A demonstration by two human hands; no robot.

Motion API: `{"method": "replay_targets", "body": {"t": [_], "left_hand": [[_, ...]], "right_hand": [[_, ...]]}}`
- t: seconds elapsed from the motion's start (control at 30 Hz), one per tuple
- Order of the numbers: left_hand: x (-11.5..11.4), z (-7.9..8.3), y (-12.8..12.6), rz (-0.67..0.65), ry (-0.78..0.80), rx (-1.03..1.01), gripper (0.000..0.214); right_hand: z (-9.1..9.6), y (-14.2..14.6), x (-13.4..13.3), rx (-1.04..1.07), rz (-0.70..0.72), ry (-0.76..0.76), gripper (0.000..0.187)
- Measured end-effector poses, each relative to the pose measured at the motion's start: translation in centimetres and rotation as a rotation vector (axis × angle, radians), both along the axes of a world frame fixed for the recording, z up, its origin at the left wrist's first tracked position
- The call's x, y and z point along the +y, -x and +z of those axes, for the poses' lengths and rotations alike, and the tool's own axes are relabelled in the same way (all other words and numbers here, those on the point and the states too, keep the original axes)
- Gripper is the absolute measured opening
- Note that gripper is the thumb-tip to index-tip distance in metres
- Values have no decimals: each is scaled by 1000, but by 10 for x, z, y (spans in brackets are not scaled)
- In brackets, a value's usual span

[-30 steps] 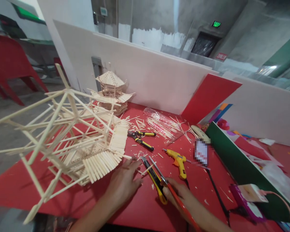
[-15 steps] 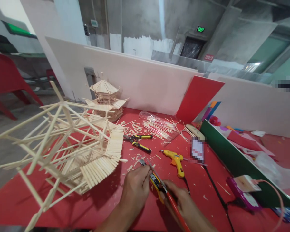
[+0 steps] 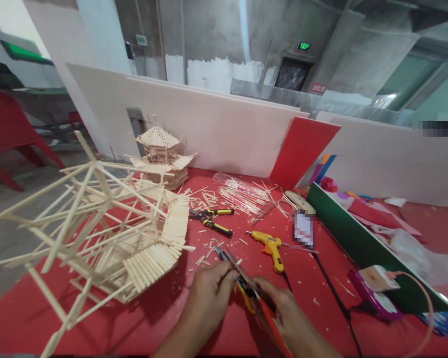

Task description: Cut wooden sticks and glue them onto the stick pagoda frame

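My right hand (image 3: 281,303) is closed around a red-handled tool (image 3: 271,325) with a narrow metal blade pointing away from me. Against it lies a yellow and black utility knife (image 3: 242,287), its silver blade sticking out ahead; the right fingers reach it too. My left hand (image 3: 212,288) has thumb and fingertips pinched together beside the two blades, and what they hold is hidden. A small pale stick piece (image 3: 239,261) shows by the blades. To the left stands a large stick-built pavilion frame (image 3: 97,171) with a partly slatted roof (image 3: 155,263).
Black and yellow cutting pliers (image 3: 216,226) and a yellow glue gun (image 3: 271,246) lie ahead on the red tabletop (image 3: 194,328). Loose sticks (image 3: 244,199) and cut bits surround them. A smaller finished pagoda (image 3: 159,154) stands behind. A green board (image 3: 351,243) and power strip (image 3: 375,293) are right.
The red-handled tool and utility knife have shifted slightly, and my left fingertips have curled in nearer the blades. A small stick piece now shows beside them. The view has moved a little.
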State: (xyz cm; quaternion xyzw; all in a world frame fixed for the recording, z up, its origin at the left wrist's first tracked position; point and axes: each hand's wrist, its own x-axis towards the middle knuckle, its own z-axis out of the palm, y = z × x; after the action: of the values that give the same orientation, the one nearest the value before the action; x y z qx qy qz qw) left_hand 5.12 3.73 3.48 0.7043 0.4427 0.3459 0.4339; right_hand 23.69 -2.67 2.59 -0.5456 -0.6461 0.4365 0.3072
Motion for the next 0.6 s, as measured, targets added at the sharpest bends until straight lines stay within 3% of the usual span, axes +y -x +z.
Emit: {"method": "replay_targets", "body": {"t": [0.1,0.23,0.3,0.37,0.53,0.6], "left_hand": [[1,0,2,-48,78,-38,33],[5,2,4,-228,551,-210,33],[6,3,3,-243,641,-262,34],[4,2,0,-179,575,-261,36],[-4,-1,-4,13,160,-190,32],[-3,-1,-3,-44,253,-208,37]], "right_hand": [[3,0,-1,-34,3,-9,19],[3,0,-3,4,44,-31,23],[1,0,-3,18,46,-29,21],[-1,0,-3,7,26,-29,18],[3,-2,-2,-34,0,-24,22],[4,-2,-2,-34,2,-24,29]]}}
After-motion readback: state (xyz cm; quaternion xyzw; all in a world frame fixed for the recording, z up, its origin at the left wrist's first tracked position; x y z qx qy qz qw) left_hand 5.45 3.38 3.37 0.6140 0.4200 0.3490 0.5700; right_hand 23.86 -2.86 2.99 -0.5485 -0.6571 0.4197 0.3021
